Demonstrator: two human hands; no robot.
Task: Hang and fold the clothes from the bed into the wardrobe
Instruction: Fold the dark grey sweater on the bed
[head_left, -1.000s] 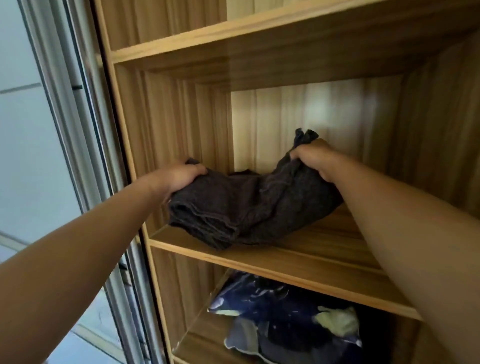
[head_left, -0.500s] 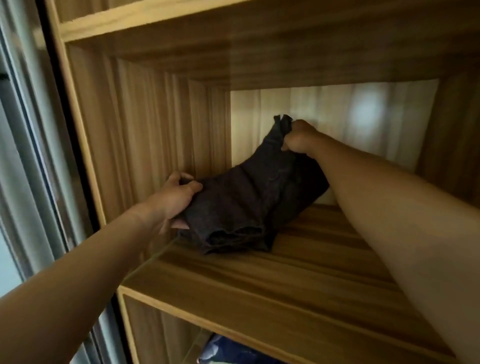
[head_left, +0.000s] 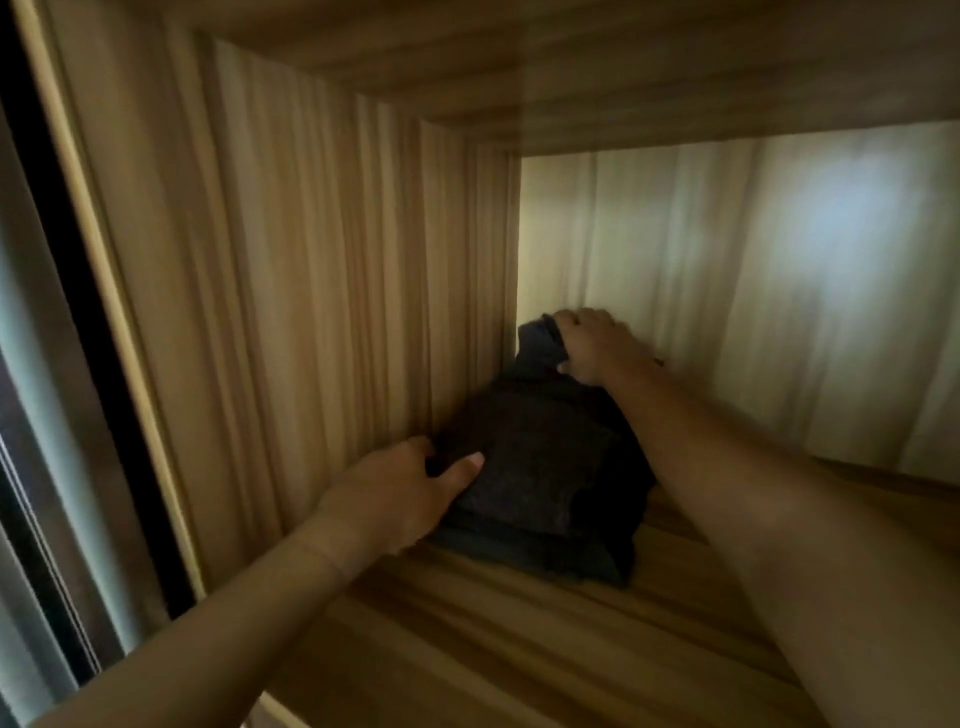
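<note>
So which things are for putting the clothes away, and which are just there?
For the job:
dark folded garment, lying in the back left corner of the wardrobe shelf
left hand, holding its near edge
right hand, gripping its bunched far end

Just there:
sliding door frame at the left
board overhead

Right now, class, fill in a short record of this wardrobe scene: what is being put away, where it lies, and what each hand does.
item: dark folded garment
place: on the wooden shelf, in the back left corner, against the side wall
left: left hand holds the garment's near left edge, thumb on top
right: right hand grips the bunched far end by the back panel
status: resting on the shelf, not yet released
</note>
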